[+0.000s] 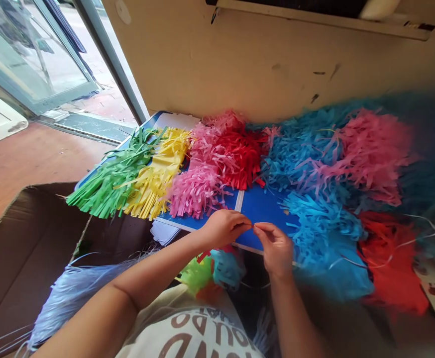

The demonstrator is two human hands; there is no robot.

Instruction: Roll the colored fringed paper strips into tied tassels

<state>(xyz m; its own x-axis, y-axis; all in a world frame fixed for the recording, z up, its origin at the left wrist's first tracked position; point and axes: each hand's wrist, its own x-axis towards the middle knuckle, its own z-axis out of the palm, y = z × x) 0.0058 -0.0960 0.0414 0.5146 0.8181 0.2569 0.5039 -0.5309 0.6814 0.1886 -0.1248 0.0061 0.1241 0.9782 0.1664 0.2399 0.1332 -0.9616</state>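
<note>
Both hands meet over the near edge of the counter, left hand [223, 227] and right hand [277, 246] fingertip to fingertip. Each thumb and forefinger is pinched shut. What they pinch is too small to tell.

A scuffed beige wall [277, 54] fills the room at 12 o'clock. A glass door [27, 54] in a metal frame stands at 10 o'clock, with a reddish-brown floor [27, 154] below it. An open cardboard box [19, 248] sits on that floor at 8 o'clock, against the counter's near left corner.

The counter [262, 206] is blue with white lines, bare only just beyond the hands. Cut-paper tassels cover the rest. From 10 o'clock round to 12 lie green tassels [113, 179], yellow tassels [161, 174], pink tassels [198, 184] and red tassels [242, 154], side by side and overlapping. At 1 to 2 o'clock a blue heap [295, 159] mixes with a pink heap [370, 154], blurred toward the right edge. At 3 o'clock more blue tassels [322, 233] touch the right hand, with a red heap [392, 268] beyond them.

Pale lilac strands [71, 293] spread at 7 o'clock, beside the left forearm. A small tassel bundle [210, 271] of green, blue and red hangs just below the hands at 6 o'clock, over the person's lap. A thin white string [400, 246] loops across the red heap at 3 o'clock.
</note>
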